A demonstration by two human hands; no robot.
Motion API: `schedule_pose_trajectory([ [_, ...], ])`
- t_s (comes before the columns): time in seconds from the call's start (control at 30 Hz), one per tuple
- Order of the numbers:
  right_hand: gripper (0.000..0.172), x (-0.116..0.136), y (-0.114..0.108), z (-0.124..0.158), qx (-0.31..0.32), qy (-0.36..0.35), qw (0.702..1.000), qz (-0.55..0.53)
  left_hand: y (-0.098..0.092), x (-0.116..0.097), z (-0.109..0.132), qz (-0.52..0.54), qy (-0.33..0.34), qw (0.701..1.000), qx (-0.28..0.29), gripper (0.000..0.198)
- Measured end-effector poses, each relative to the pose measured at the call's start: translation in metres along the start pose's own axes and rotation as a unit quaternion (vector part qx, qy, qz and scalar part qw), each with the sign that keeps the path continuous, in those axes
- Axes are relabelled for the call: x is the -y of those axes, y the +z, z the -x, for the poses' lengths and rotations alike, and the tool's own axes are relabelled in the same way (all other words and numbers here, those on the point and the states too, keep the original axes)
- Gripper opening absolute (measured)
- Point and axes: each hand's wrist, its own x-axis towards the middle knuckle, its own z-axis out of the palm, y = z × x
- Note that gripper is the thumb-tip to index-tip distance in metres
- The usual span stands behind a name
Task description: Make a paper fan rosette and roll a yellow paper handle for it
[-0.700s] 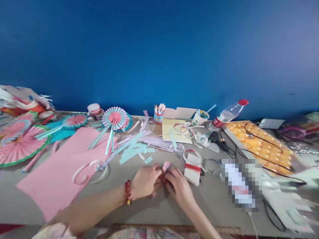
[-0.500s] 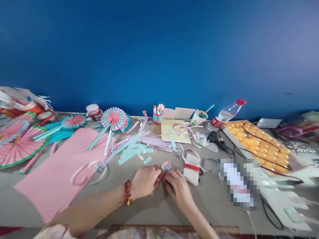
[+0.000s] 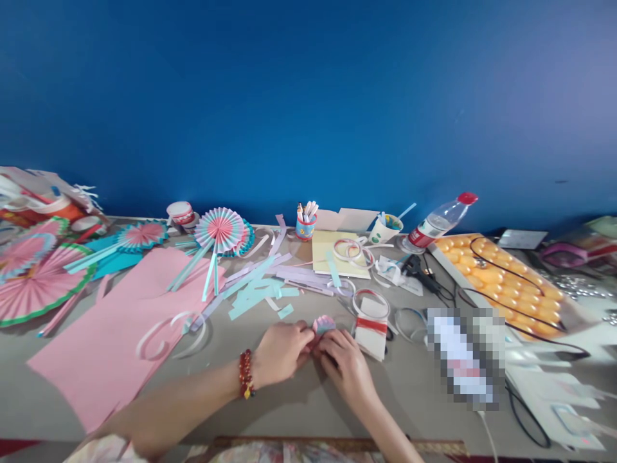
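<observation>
A small pleated paper piece (image 3: pixel 323 324), pink and pale blue, is pinched between my two hands just above the grey table (image 3: pixel 226 411). My left hand (image 3: pixel 282 352), with a red bead bracelet at the wrist, is closed on its left lower side. From the right, my right hand (image 3: pixel 344 363) has its fingers closed on the other side. The fingertips cover the lower part of the piece. Pale green paper strips (image 3: pixel 260 292) and lilac strips (image 3: pixel 308 278) lie beyond the hands.
Pink paper sheets (image 3: pixel 106 341) and pleated fans (image 3: pixel 219 230) lie to the left. A pen cup (image 3: pixel 306 225), a paper cup (image 3: pixel 384 228) and a tilted bottle (image 3: pixel 436 225) stand at the back. Right are a glue gun (image 3: pixel 421 273), tape rolls and an orange bubbled box (image 3: pixel 496 283).
Slightly more of the pleated piece shows above my fingers, its folds fanned upward. Both hands keep almost the same place and grip.
</observation>
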Motion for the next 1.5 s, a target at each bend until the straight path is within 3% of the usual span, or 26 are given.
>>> schedule_pose_trajectory([
  [0.77,0.009,-0.003,0.004,-0.008,0.002,0.072,0.997,0.018,0.002,0.001,-0.007,0.019,-0.044,0.999,0.016,0.022],
  [1.0,0.012,-0.001,0.001,-0.008,-0.005,0.087,0.996,0.007,0.003,0.0,-0.006,0.018,-0.039,0.999,0.014,0.018],
  [1.23,0.019,0.0,-0.001,0.0,-0.016,0.053,0.998,0.04,0.0,0.005,-0.005,0.046,-0.034,0.998,0.011,0.023],
  [1.5,0.014,0.005,0.008,0.003,-0.016,0.049,0.994,0.097,0.003,0.005,-0.003,0.066,-0.044,0.997,0.003,0.022],
])
